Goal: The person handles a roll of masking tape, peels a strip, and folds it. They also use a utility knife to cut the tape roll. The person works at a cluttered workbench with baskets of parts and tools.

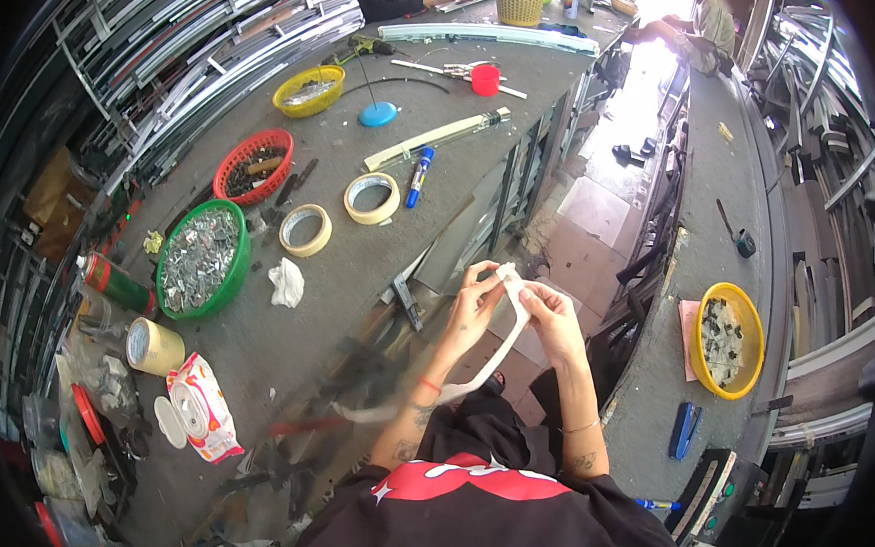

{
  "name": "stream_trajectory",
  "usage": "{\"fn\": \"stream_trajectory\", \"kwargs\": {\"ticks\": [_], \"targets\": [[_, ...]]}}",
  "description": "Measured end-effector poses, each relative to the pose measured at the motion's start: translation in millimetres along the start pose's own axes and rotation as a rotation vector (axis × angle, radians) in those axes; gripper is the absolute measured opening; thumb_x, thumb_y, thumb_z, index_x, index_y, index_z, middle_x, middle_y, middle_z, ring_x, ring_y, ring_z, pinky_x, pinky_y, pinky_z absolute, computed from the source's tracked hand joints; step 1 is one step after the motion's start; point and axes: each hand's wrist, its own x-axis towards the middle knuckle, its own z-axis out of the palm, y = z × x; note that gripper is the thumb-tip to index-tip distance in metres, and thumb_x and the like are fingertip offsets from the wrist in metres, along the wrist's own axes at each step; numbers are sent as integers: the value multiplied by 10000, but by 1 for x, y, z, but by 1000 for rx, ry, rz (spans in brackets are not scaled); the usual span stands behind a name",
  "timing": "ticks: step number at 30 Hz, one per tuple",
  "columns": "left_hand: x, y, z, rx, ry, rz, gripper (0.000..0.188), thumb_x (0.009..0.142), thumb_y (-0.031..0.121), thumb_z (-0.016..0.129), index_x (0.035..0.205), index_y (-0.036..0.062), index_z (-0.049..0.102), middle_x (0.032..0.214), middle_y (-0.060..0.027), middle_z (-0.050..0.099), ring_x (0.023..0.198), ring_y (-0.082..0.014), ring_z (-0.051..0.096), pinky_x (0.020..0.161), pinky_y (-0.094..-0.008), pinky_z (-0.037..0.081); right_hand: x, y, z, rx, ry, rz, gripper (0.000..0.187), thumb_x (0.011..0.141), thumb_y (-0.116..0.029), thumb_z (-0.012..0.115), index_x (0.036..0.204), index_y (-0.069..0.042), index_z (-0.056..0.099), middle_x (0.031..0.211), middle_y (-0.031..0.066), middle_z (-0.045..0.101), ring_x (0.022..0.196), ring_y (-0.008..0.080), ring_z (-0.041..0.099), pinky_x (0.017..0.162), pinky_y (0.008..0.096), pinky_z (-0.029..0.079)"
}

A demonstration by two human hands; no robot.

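Observation:
Both my hands meet in front of my body, above the gap between two workbenches. The fingers of my left hand (471, 311) are closed around one end of a long, soft-looking white strip (497, 359). My right hand (553, 324) pinches the same strip close by, with thumb and fingertips pressed together. From there the strip hangs in a curve over my left forearm, and its far end trails off blurred to the left. Its material is not clear. Nearest to my left hand on the bench lie two rolls of masking tape (304, 246) and a crumpled white tissue (287, 282).
The left bench (282, 364) holds a green basket (238, 271) of metal pieces, a red basket (286, 159), a blue marker (419, 177) and a wipes pack (211, 410). On the right bench (641, 386) are a yellow basket (756, 358) and a blue stapler (685, 431). Other people sit farther off.

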Motion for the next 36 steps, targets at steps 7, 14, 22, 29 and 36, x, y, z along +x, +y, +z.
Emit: {"fn": "stream_trajectory", "kwargs": {"ticks": [7,14,22,29,36], "targets": [[-8,-14,26,769,-7,201,616,911,247,501,1422,73,204,1265,-176,480,963,-354,593,742,-434,504,-6,-16,-11,72,-8,-81,284,877,-144,605,1094,39,603,823,15,637,632,51,546,559,191,422],[-12,-24,-16,43,-334,-259,675,911,586,360,1207,5,535,997,-139,661,881,-214,639,773,-341,498,-12,-61,-31,148,311,-459,266,889,-146,596,1091,28,600,848,14,632,636,44,531,522,184,406],[-52,45,10,-650,-852,-387,814,887,646,216,1336,-15,369,1033,-179,626,859,-185,626,803,-310,490,20,-71,-61,-53,527,-727,300,904,-165,580,1117,45,578,845,26,594,657,52,506,584,196,444],[-54,42,10,-546,-787,-526,504,970,368,414,1279,-29,436,993,-156,635,765,-146,623,699,-269,515,31,-77,-92,-109,613,-839,327,853,-137,633,1132,27,583,892,50,592,697,87,538,591,224,452],[-65,13,-11,-452,-802,-571,387,964,285,455,1199,-15,524,816,-102,654,653,-125,616,615,-237,510,22,-98,-110,-179,708,-948,293,829,-64,633,1111,5,591,846,19,587,728,76,536,614,213,434]]}}
